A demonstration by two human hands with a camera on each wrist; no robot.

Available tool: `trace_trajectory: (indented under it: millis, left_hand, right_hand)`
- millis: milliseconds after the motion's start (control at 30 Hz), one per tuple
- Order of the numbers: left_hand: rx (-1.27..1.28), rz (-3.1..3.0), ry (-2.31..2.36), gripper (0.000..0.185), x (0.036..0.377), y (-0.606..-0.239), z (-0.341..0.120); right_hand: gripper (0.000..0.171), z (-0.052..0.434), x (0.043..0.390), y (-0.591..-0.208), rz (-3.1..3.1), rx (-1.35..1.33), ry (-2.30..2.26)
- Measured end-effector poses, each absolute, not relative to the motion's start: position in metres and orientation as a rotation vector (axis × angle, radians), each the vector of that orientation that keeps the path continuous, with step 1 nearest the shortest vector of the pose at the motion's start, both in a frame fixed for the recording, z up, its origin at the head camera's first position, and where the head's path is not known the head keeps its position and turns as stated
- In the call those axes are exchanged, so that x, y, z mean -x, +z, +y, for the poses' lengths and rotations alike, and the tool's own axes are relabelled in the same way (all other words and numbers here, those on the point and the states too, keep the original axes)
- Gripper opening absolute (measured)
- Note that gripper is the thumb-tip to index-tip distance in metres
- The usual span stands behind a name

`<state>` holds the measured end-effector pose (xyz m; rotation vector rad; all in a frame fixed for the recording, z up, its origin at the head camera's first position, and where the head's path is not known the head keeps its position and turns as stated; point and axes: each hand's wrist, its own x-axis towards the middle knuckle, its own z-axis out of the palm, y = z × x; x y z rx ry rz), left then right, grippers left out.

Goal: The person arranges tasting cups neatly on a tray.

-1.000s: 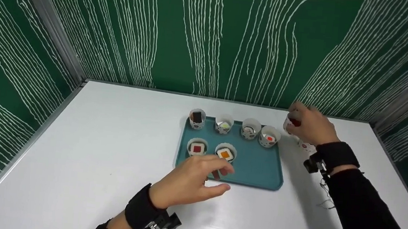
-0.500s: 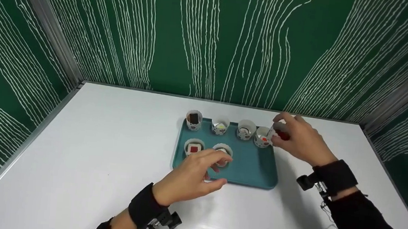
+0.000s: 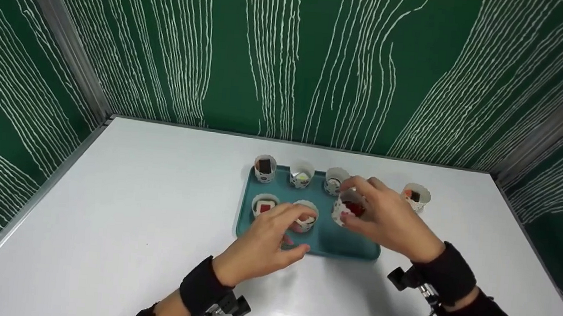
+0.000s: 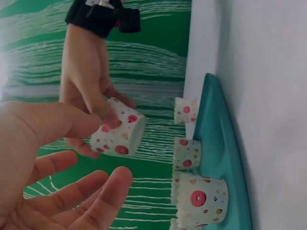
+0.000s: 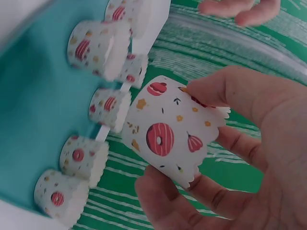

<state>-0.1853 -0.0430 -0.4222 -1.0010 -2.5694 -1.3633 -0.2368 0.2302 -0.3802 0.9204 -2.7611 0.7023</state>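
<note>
My right hand (image 3: 394,222) grips a paper baking cup (image 3: 341,215) printed with doughnuts and sweets, with something dark red inside. It holds the cup tilted over the teal tray (image 3: 337,243). The right wrist view shows thumb and fingers around the cup's wall (image 5: 168,129), its scalloped rim toward the palm. My left hand (image 3: 264,244) hovers over the tray's near edge, fingers loosely curved and holding nothing. Its fingertips overlap a front cup (image 3: 309,209) in the head view. Beside that stands a cup (image 3: 264,206) with a white, red-centred piece.
Along the tray's back stand a cup (image 3: 265,168) with a dark piece, a cup (image 3: 302,174) with a yellowish piece and another cup (image 3: 334,181). One more cup (image 3: 416,196) stands on the white table (image 3: 173,194), right of the tray. A green, white-streaked wall (image 3: 228,73) rises behind.
My right hand has carried the cup with the red contents leftward from right of the tray to above it, uncovering the cup on the table. My left hand has barely moved.
</note>
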Motion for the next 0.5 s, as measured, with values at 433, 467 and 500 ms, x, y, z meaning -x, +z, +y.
trace_trajectory:
  millis: [433, 467, 500]
  left_hand:
    - [0.952, -2.540, -1.429, 0.063, 0.184, -0.425, -0.038]
    - [0.951, -2.531, -1.411, 0.063, 0.184, -0.426, -0.038]
    - [0.948, -2.523, -1.387, 0.062, 0.184, -0.426, -0.038]
  right_hand:
    - [0.049, 0.204, 0.210, -0.390, -2.677, -1.020, 0.851]
    - [0.048, 0.202, 0.209, -0.391, -2.681, -1.020, 0.864]
    - [0.048, 0.201, 0.208, -0.392, -2.688, -1.018, 0.879]
